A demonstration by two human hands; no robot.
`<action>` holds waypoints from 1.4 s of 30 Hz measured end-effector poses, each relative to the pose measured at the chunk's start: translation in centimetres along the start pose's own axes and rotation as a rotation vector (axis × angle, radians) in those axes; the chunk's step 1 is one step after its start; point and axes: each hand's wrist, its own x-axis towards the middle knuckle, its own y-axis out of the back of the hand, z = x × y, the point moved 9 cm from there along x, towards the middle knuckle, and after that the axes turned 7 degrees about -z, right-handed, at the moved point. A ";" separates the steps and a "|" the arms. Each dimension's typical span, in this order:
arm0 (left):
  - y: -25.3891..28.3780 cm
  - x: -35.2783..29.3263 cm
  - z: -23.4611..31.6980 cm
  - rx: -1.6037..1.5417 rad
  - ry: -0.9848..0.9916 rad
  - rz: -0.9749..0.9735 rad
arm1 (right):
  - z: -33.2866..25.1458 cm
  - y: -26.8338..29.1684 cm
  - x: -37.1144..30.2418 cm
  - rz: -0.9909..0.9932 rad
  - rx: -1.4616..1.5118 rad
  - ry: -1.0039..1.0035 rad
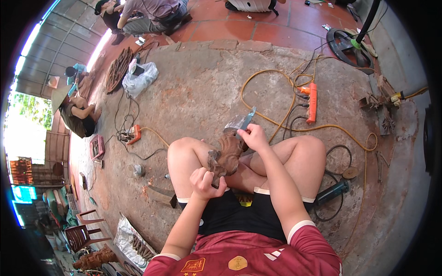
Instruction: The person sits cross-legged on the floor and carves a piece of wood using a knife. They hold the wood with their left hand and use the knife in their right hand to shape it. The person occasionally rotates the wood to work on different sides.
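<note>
Co-worker (80, 118) in a pale conical hat, one, squatting at the far left of my feed. Dark-brown slatted chair (77, 238), one, toward the lower left. Reddish-pink open plastic basket (97, 147), one, on the floor below the co-worker. White flat sack (122, 233), one, bearing a heap of slim brown pieces (140, 245). Small orange power strip (134, 134), one, beside tangled black cords. Translucent white plastic bag (142, 82), one, crumpled, farther up the floor.

Left hand (207, 184), bare: fingers curled toward the palm, thumb extended, at the lower end of a reddish-brown, irregular carved piece (229, 154); I cannot tell from here whether it grips. The carved piece, one, lies between the two hands, over the crossed bare legs (304, 149). Right hand (254, 138), bare: thumb and forefinger pinching a thin, flat, bluish strip (250, 116) at the carved piece's upper end; its material I cannot make out.

Yellow cable (339, 127), one, looped across the floor. Large orange power strip (312, 103), one, dark plugs fitted. Dark-green cylindrical power tool (334, 192), one, lying beside the right thigh. Black wheel-shaped base (340, 47), one, upper right.
</note>
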 end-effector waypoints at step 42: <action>0.0 -0.6 -0.1 0.011 0.001 0.007 | -1.6 -3.4 -1.2 -0.286 0.294 -0.001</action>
